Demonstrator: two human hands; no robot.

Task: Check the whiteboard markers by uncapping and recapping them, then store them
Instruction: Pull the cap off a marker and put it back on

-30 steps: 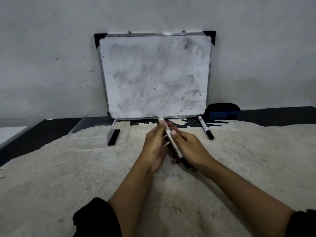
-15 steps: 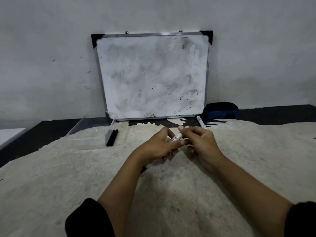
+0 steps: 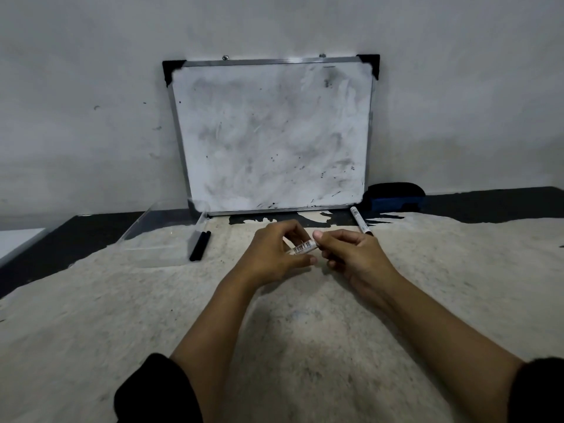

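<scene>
A white whiteboard marker (image 3: 305, 247) with a barcode label lies across between both hands, above the middle of the table. My left hand (image 3: 274, 254) grips its left part and my right hand (image 3: 351, 254) grips its right end; the ends are hidden by fingers, so I cannot tell if the cap is on. A second white marker (image 3: 359, 219) with a black cap lies on the table beyond my right hand. Black markers (image 3: 200, 245) lie beside a clear plastic box (image 3: 158, 236) at the left.
A smudged whiteboard (image 3: 271, 135) leans against the wall at the back. A black and blue eraser (image 3: 393, 196) sits to its right. The table (image 3: 305, 331) has a worn pale top with dark edges.
The marker went from upright to lying across between my hands. Both hands moved forward and a little apart, and my right hand shifted to the marker's right end.
</scene>
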